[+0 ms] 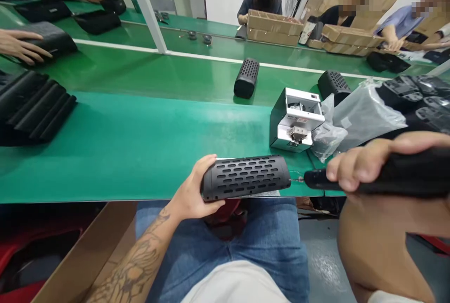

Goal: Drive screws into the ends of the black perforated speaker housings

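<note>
A black perforated housing (248, 176) lies on its side at the front edge of the green table, its slotted face up. My left hand (197, 188) is wrapped round its left end. My right hand (365, 162) grips a black electric screwdriver (415, 172) held level. Its bit points left, with the tip at the housing's right end; whether it sits in a screw is too small to tell. Behind them stands a silver and black screw feeder (297, 120).
The green table (158, 144) bears stacked black parts (33, 106) at left. Plastic bags (369, 111) and black parts lie at right. Further housings (247, 78) rest on the belt beyond. Another person's hand (24, 48) touches a part at far left. Several people sit opposite near cardboard boxes (274, 27).
</note>
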### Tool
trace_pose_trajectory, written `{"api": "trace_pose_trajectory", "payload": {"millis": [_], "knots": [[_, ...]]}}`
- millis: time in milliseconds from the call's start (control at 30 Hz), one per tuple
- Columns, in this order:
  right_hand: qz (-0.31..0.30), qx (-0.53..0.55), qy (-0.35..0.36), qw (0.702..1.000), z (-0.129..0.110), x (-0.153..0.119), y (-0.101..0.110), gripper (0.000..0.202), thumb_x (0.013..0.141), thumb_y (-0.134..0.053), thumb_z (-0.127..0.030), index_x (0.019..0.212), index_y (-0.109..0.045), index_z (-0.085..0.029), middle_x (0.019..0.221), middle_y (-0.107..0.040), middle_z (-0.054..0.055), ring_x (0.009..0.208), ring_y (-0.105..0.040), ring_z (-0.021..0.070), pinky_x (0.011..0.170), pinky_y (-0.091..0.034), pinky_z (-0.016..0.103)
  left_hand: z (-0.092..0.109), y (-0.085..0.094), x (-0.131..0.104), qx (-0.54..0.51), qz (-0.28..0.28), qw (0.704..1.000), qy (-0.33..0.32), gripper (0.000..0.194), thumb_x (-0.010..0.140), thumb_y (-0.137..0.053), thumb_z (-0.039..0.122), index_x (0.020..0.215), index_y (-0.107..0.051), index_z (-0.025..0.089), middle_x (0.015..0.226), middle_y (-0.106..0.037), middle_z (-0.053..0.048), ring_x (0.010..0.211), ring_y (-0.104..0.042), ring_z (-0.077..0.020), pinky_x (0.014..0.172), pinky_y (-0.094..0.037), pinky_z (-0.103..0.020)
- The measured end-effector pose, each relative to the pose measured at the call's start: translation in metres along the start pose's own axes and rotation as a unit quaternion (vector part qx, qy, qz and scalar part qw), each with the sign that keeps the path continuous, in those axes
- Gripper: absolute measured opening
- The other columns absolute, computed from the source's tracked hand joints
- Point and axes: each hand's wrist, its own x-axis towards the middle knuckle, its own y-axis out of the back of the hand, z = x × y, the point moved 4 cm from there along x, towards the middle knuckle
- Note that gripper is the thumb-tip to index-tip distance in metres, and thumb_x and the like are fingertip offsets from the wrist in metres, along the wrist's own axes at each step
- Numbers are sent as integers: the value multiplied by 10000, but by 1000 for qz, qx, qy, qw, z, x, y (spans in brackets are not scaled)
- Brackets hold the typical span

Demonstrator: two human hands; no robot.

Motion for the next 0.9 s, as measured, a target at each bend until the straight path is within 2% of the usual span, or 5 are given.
{"api": "trace_pose_trajectory", "payload": {"millis": [133,300,567,767,900], "knots": [[52,-44,-62,996,-18,-23,-27,423,689,-964,-602,936,-810,-294,616,-666,1,453,-609,264,477,-550,462,0,-1,0,-8,7,1000,-4,1161,733,-912,331,1692,-267,230,1648,-419,-230,1545,-435,-439,1273,-398,-674],[86,-47,-59,993,-11,-23,-48,535,644,-890,-796,807,-789,-297,527,-622,-21,379,-563,237,412,-503,422,4,-2,1,-3,18,999,-26,1173,724,-919,339,1696,-270,226,1636,-430,-227,1537,-449,-434,1268,-411,-663],[76,-58,-80,992,0,-20,-47,488,617,-903,-800,813,-837,-358,519,-615,-19,380,-557,247,422,-497,457,3,-3,0,0,23,1000,-20,1183,709,-929,358,1690,-282,223,1637,-439,-228,1536,-452,-442,1268,-413,-659],[37,-27,-21,999,13,-24,-36,433,748,-881,-699,900,-826,-298,584,-641,-5,412,-574,243,404,-495,447,4,-3,1,-11,27,999,-27,1179,707,-935,371,1683,-290,223,1622,-448,-233,1522,-465,-439,1257,-428,-658],[21,-10,-7,1000,17,-29,-21,506,769,-841,-733,953,-815,-262,647,-672,19,470,-617,268,435,-531,469,7,-3,3,-19,30,999,-36,1160,708,-931,372,1673,-303,230,1602,-458,-230,1503,-485,-439,1238,-451,-656]]}}
